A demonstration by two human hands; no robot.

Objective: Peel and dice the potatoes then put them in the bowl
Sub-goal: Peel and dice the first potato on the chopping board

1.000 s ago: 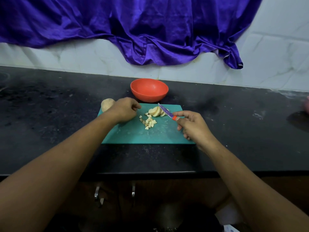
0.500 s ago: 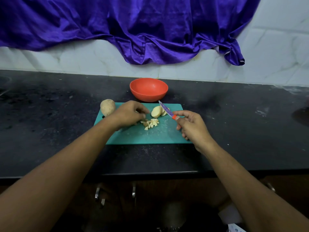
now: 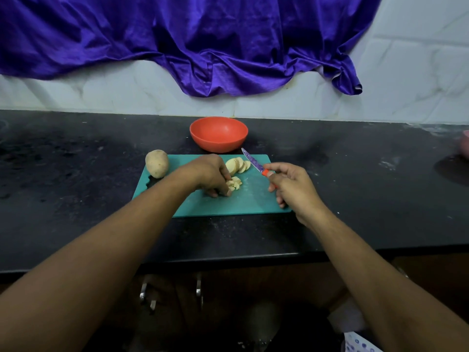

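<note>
A teal cutting board (image 3: 243,201) lies on the black counter. On its far left corner sits a whole unpeeled potato (image 3: 156,163). Peeled potato slices (image 3: 238,165) lean in a row near the far edge. A small heap of diced potato (image 3: 234,184) lies mid-board, and my left hand (image 3: 210,175) curls its fingers around the heap's left side. My right hand (image 3: 291,185) grips the orange handle of a purple-bladed knife (image 3: 252,162), blade raised and pointing toward the empty orange bowl (image 3: 218,133) behind the board.
A purple cloth (image 3: 190,39) hangs over the white tiled wall behind the counter. A pinkish object (image 3: 465,146) shows at the right edge. The counter's front edge runs below the board, with cabinet handles (image 3: 144,292) underneath.
My left hand has moved right and forward over the diced pieces, gathering the scattered bits into a tighter heap. The knife in my right hand stays nearly where it was.
</note>
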